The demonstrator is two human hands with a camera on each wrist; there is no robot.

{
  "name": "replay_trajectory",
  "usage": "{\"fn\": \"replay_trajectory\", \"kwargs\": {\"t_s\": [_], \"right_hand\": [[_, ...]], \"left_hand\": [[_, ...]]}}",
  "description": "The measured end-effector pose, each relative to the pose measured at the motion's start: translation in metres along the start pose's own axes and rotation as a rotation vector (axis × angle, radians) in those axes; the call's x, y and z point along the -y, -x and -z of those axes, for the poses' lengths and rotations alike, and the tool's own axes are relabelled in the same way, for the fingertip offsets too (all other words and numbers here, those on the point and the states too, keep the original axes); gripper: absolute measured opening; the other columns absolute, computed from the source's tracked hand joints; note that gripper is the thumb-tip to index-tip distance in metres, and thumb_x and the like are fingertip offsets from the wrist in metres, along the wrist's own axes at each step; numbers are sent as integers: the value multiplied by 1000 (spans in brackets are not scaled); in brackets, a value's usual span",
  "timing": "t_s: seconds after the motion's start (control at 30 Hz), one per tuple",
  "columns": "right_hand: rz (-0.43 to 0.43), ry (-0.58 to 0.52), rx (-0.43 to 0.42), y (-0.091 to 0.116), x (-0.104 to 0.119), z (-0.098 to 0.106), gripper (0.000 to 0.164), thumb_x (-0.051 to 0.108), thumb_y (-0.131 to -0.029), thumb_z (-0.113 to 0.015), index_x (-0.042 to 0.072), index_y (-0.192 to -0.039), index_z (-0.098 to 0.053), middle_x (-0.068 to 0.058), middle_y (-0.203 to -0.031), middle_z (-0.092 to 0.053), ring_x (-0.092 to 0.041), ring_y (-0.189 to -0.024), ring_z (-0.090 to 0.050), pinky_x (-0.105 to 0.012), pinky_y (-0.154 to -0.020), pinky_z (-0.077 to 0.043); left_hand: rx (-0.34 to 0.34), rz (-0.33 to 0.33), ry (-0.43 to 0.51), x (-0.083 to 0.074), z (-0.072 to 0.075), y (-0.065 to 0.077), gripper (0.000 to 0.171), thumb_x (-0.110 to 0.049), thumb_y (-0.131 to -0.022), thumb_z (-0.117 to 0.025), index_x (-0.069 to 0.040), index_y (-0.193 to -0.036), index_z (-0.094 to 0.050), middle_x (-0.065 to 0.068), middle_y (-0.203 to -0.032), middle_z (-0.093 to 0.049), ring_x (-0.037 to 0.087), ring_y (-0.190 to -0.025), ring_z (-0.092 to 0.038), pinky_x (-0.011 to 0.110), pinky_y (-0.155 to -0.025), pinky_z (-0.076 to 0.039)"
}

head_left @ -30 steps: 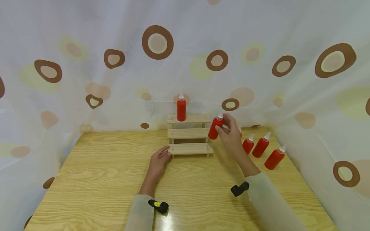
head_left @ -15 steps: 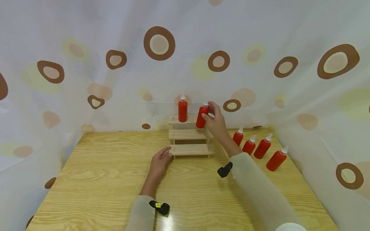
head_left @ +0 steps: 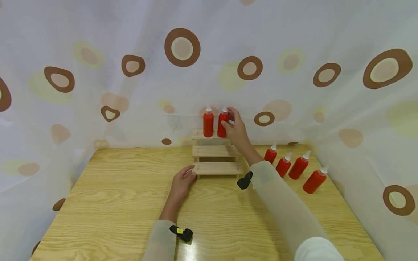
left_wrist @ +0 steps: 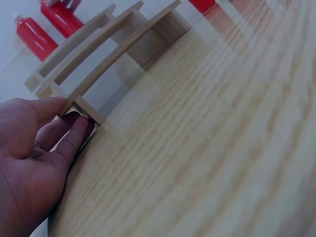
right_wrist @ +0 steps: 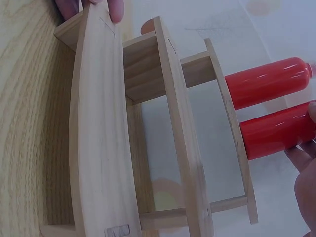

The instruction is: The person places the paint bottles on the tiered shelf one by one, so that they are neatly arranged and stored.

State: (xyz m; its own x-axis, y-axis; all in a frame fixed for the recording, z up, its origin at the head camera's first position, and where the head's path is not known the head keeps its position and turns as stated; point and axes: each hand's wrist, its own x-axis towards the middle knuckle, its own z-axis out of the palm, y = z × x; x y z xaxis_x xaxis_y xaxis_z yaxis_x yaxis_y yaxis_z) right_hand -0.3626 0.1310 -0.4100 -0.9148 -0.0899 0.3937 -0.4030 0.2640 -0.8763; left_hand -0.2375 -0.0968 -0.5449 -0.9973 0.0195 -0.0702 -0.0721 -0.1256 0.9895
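Observation:
A three-tier wooden stepped shelf [head_left: 215, 167] stands on the table against the back curtain. My left hand [head_left: 181, 185] pinches the left end of its lowest step, thumb on top and fingers by the leg, as the left wrist view shows. On the top step, my right hand [head_left: 237, 131] holds a red squeeze bottle [head_left: 222, 126] with a white nozzle, thumb in front and fingers behind. Its base is at the board [right_wrist: 232, 116] in the right wrist view. A matching red bottle [head_left: 208, 125] stands upright just to its left on the same step.
Several more red bottles [head_left: 298, 167] with white nozzles stand on the right side of the wood-grain table [head_left: 124, 203]. A spotted white curtain [head_left: 147, 94] hangs behind and along both sides.
My right hand has carried the red bottle left and up from beside the shelf to the top step, next to the other bottle. My left hand has stayed at the lowest step.

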Motion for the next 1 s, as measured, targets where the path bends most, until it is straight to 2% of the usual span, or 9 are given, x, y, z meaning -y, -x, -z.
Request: {"fn": "replay_trajectory", "kwargs": {"t_s": [0.37,0.57,0.77,1.0], "right_hand": [[-21,37,33,-3,0,2,57,6,-103,-55,15,-154,-32,-12,-155,-43,-31,-138,-45,-46,-117,-40],[-15,50,35,-3,0,5,57,5,-103,-56,15,-154,-32,-12,-155,-43,-31,-138,-45,-48,-116,-41],[-20,50,40,-2,1,8,58,8,-102,-58,17,-154,-33,-11,-155,-43,-30,-139,-45,-46,-117,-39],[64,55,-11,8,1,20,63,16,-100,-64,18,-155,-35,-9,-153,-45,-26,-141,-44,-41,-120,-35]], "left_hand": [[8,3,2,1,-1,-2,40,-4,-101,-58,2,-141,-55,32,-143,-51,38,-134,-52,37,-105,-51],[1,-6,-6,2,1,-2,41,-8,-101,-60,-2,-142,-56,29,-143,-53,35,-134,-53,36,-105,-51],[4,-4,-13,-3,0,1,41,-9,-101,-61,-3,-141,-57,29,-144,-52,36,-135,-51,37,-107,-50],[7,-9,14,0,0,0,42,-9,-101,-61,-2,-142,-55,29,-146,-50,36,-138,-49,36,-107,-49]]}}
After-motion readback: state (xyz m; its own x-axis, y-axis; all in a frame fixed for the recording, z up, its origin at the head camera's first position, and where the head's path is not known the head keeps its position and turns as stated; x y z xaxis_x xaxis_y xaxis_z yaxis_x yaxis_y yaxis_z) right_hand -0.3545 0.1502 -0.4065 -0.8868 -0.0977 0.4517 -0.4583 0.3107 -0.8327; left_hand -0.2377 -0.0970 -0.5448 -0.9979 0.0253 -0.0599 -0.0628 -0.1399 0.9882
